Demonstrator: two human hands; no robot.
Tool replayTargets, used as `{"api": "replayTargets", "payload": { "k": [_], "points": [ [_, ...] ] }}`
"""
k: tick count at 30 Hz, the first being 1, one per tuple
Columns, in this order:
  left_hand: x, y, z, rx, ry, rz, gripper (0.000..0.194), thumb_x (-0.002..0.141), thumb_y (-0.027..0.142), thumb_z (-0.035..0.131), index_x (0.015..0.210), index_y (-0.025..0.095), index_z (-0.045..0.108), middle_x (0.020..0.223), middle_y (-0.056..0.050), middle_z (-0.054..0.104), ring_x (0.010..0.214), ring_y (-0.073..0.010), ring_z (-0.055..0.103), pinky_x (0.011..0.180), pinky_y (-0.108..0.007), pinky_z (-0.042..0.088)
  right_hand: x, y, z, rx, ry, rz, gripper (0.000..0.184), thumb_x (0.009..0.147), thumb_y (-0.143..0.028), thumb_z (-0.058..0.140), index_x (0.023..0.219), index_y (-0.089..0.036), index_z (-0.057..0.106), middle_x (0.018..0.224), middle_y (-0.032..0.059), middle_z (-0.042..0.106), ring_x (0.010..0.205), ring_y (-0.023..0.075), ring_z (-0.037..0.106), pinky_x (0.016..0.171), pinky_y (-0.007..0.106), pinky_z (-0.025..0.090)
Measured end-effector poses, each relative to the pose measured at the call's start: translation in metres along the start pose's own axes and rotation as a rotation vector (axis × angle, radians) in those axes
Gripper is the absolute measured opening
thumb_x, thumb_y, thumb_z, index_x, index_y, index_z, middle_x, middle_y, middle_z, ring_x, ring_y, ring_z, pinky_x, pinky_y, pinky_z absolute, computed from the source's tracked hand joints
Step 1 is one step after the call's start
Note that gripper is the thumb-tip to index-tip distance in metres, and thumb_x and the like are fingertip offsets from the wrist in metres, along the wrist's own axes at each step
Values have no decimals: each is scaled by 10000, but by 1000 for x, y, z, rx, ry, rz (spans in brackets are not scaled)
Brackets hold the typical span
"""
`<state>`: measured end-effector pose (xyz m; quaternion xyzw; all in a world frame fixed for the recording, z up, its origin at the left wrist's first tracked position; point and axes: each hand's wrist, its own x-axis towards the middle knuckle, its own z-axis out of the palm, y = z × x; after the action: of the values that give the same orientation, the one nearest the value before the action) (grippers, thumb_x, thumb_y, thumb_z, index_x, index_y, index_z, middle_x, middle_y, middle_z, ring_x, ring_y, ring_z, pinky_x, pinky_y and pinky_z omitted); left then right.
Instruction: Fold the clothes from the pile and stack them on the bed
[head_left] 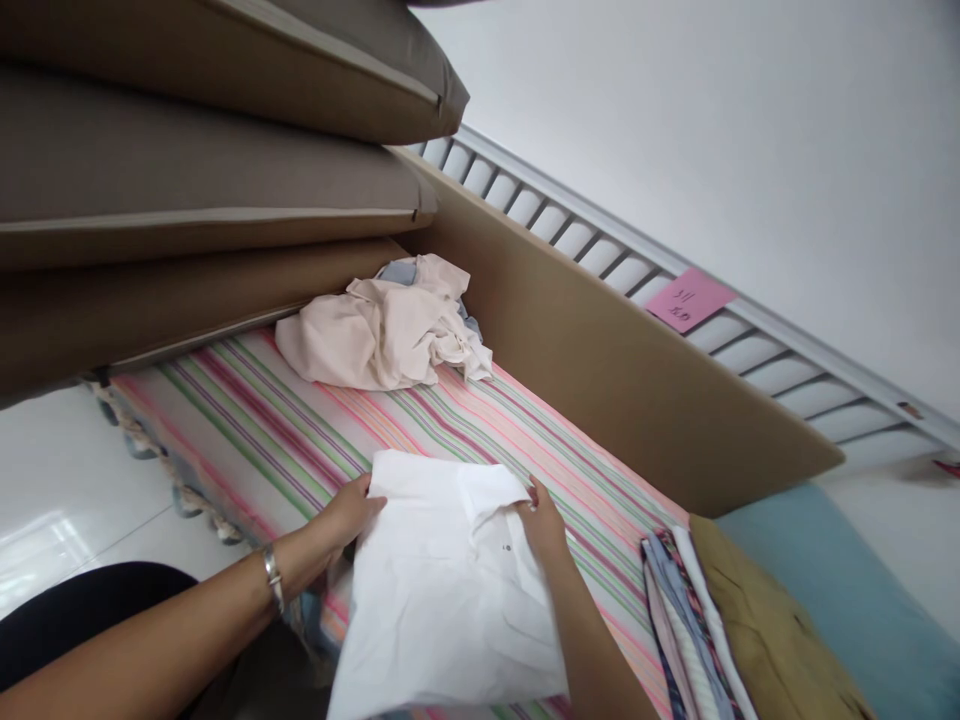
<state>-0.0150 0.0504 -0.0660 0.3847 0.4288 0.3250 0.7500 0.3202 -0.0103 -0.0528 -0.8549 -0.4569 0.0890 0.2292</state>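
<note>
A white shirt (442, 590) lies folded on a striped cloth (300, 430) in front of me. My left hand (349, 515) grips the shirt's left edge near its top, fingers curled round the fabric. A bracelet sits on that wrist. My right hand (544, 530) rests on the shirt's upper right part, by the collar, fingers bent and pressing the fabric down. A small dark button shows just left of that hand.
A crumpled heap of pale clothes (382, 335) lies at the far end of the striped cloth. A pile of folded clothes (705, 620) sits at right. Brown cushions (195, 180) are stacked at left, a cardboard sheet (622, 380) behind. A pink note (690, 300) hangs on the railing.
</note>
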Motion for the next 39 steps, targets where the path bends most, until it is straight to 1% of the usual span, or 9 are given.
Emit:
{"api": "replayTargets", "payload": {
  "k": [3, 7, 12, 17, 21, 27, 33, 36, 39],
  "points": [
    [-5, 6, 1, -9, -4, -12, 407, 601, 199, 646, 999, 128, 607, 908, -82, 725, 795, -238, 665, 750, -345, 518, -25, 4, -9, -14, 65, -46, 632, 777, -432, 439, 1326, -118, 439, 1334, 161, 496, 1200, 281, 477, 1017, 432, 352],
    [-22, 11, 0, -23, -13, -31, 404, 600, 309, 720, 943, 124, 614, 887, -103, 723, 807, -258, 668, 726, -340, 522, -81, 15, -26, -23, 163, -116, 607, 804, -483, 395, 1267, -104, 499, 1339, 163, 495, 1262, 278, 416, 1068, 432, 306],
    [-50, -4, 1, -49, -86, -101, 488, 604, 444, 746, 957, 135, 611, 741, -80, 715, 670, -253, 668, 588, -331, 526, -149, 61, -41, 105, 171, 93, 702, 749, -574, 395, 1230, -79, 524, 1326, 175, 510, 1255, 290, 436, 1078, 432, 305],
    [-72, -22, 13, -13, -12, -136, 549, 610, 502, 746, 1012, 157, 603, 721, -80, 717, 595, -238, 657, 513, -314, 517, -191, 102, -44, 332, 173, 330, 714, 670, -606, 442, 1134, -83, 590, 1246, 172, 584, 1192, 301, 507, 1054, 409, 346],
    [-76, -27, 23, 16, 42, -62, 484, 599, 369, 781, 1002, 159, 614, 794, -97, 730, 660, -248, 671, 547, -317, 532, -202, 111, -42, 494, 215, 348, 615, 634, -593, 524, 1028, -138, 648, 1184, 124, 634, 1166, 286, 532, 1048, 384, 358],
    [-74, -25, 29, 101, 145, -70, 384, 594, 131, 737, 949, 134, 592, 724, -80, 721, 611, -231, 661, 554, -319, 538, -202, 112, -37, 902, 237, 444, 677, 486, -637, 657, 942, -137, 647, 1058, 125, 684, 1049, 285, 609, 900, 357, 490],
    [-87, -29, 24, 35, 35, -9, 451, 605, 259, 782, 991, 114, 600, 855, -123, 732, 667, -236, 681, 617, -321, 551, -205, 107, -37, 1053, 190, 486, 641, 459, -614, 710, 901, -163, 597, 871, 96, 704, 962, 272, 649, 859, 369, 522],
    [-100, -41, 23, 23, -25, -18, 539, 607, 386, 790, 1035, 114, 608, 932, -149, 724, 749, -254, 693, 677, -329, 559, -208, 101, -39, 1096, 116, 515, 592, 504, -582, 724, 899, -164, 585, 854, 101, 700, 932, 262, 660, 840, 362, 530],
    [-109, -56, 26, 28, -35, -20, 591, 579, 368, 809, 1071, 117, 600, 991, -161, 710, 818, -269, 692, 728, -344, 562, -205, 92, -42, 1113, 20, 562, 543, 567, -564, 721, 899, -156, 588, 858, 110, 699, 885, 247, 673, 828, 356, 532]
  ]
}}
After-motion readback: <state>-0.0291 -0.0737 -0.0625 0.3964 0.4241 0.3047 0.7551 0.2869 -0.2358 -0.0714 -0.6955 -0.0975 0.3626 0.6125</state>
